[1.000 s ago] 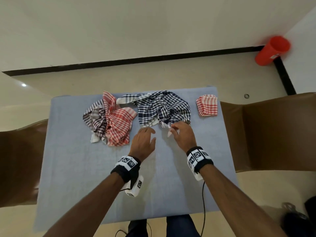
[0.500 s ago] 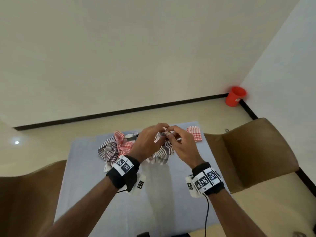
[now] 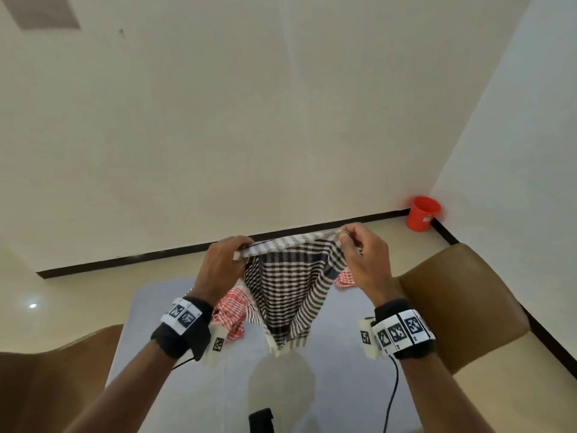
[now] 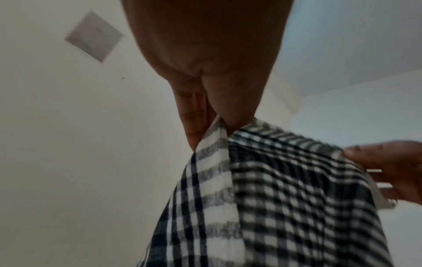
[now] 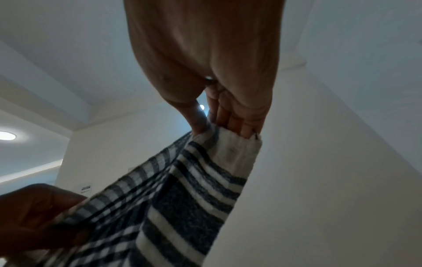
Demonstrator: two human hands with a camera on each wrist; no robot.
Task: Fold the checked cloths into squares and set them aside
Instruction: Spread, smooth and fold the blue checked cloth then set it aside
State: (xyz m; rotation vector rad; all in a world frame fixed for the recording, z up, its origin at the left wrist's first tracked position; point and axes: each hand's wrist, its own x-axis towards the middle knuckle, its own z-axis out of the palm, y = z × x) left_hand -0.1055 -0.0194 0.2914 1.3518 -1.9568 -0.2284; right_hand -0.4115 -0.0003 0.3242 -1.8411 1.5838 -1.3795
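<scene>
Two hands: your left hand (image 3: 223, 266) and right hand (image 3: 363, 257) each pinch a top corner.
Cloth: the blue checked cloth (image 3: 288, 290) hangs between your hands.
Risk: one loose pinch could drop it crooked.

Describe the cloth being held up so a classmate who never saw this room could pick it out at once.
Start at the grey table between two brown chairs. Above it, the left hand and right hand pinch the top edge of a hanging cloth. It alone is dark-and-white checked; the neighbours below are red-checked.
</scene>
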